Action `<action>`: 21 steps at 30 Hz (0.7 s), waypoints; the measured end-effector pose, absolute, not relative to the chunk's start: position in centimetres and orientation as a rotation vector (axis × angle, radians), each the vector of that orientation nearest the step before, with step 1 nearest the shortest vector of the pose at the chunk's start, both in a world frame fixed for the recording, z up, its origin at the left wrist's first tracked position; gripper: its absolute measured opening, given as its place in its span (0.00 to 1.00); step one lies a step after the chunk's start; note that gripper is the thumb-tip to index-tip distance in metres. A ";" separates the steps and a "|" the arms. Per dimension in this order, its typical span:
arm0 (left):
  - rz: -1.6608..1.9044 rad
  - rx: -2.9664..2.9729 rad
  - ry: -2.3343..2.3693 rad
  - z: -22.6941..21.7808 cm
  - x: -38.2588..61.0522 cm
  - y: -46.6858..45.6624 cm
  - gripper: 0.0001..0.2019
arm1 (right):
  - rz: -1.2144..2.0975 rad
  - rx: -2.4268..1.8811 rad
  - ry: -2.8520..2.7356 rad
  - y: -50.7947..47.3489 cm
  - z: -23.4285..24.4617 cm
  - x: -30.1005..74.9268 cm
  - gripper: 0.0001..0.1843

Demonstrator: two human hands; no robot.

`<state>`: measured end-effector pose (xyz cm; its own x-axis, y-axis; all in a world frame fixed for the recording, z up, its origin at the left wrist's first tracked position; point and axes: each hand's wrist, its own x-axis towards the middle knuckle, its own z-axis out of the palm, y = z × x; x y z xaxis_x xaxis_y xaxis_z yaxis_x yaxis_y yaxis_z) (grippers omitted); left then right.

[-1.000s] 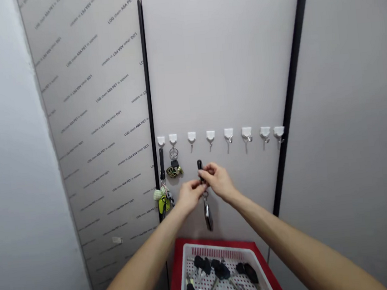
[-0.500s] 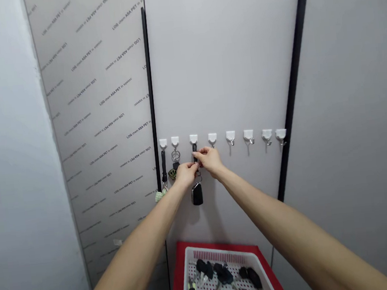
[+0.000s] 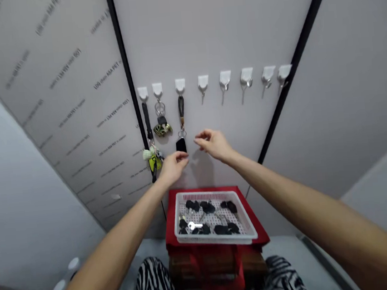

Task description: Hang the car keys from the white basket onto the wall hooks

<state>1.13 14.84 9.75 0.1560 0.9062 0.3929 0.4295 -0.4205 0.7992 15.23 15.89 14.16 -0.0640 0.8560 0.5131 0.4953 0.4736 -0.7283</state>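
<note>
A black car key on a brown strap [image 3: 180, 119] hangs from the third white wall hook [image 3: 180, 85]. My left hand [image 3: 173, 165] is just below the key fob, fingers loosely curled and holding nothing. Right of the fob, my right hand [image 3: 214, 144] hovers with its fingers apart and empty. Two other key bunches hang on the first hook [image 3: 143, 93] and second hook [image 3: 157, 89]. Below my hands, a white basket [image 3: 216, 241] holds several black keys and one silver key [image 3: 195, 226].
Several hooks to the right [image 3: 246, 75] hang bare on the grey wall panel. The basket rests on a red stool [image 3: 218, 261] between my knees in zebra-print trousers [image 3: 152, 285]. Black vertical strips [image 3: 124, 69] divide the wall panels.
The key on its strap went up onto the third hook and now hangs free. Both hands let go and dropped away from it. The camera tilted down, showing the stool and my knees.
</note>
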 end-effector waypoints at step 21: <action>-0.096 2.449 1.405 -1.0 2.6 8.9 0.09 | 0.592 -1.661 -2.514 8.6 -2.3 20.3 0.06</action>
<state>2.58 8.89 -0.96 0.5155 0.8301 -0.2123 0.8513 -0.4680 0.2371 20.28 8.55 -2.25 -0.4131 0.8982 -0.1500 0.8708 0.3414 -0.3539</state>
